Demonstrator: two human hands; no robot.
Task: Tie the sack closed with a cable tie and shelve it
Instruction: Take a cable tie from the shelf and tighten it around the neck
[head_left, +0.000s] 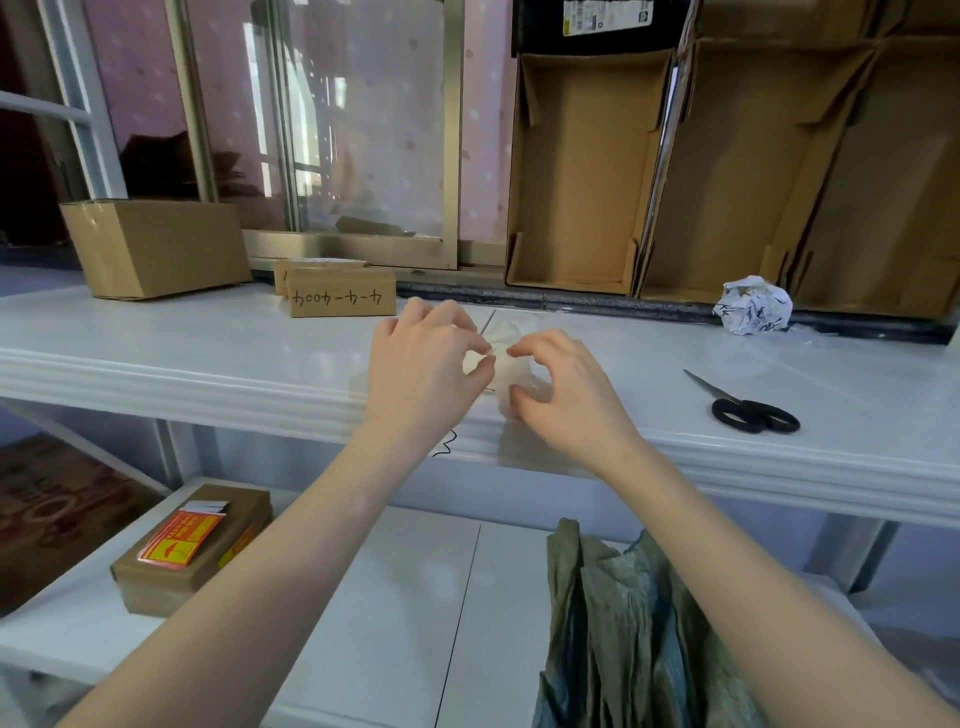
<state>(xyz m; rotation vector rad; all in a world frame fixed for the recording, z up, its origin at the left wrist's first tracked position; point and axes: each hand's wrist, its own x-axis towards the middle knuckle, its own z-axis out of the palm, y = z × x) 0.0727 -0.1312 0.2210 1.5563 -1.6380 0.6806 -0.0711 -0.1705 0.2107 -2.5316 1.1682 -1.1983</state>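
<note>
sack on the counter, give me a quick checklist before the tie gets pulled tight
1. Left hand pinching at the sack's neck: ok.
2. Right hand gripping the sack: ok.
3. Cable tie looped round the neck: cannot tell, only a thin strand shows.
4. Sack resting on the counter: ok, but near the front edge.
5. Scissors available for trimming: ok, lying to the right.
6. Lower shelf has room: ok, bare space between box and green bag.
</note>
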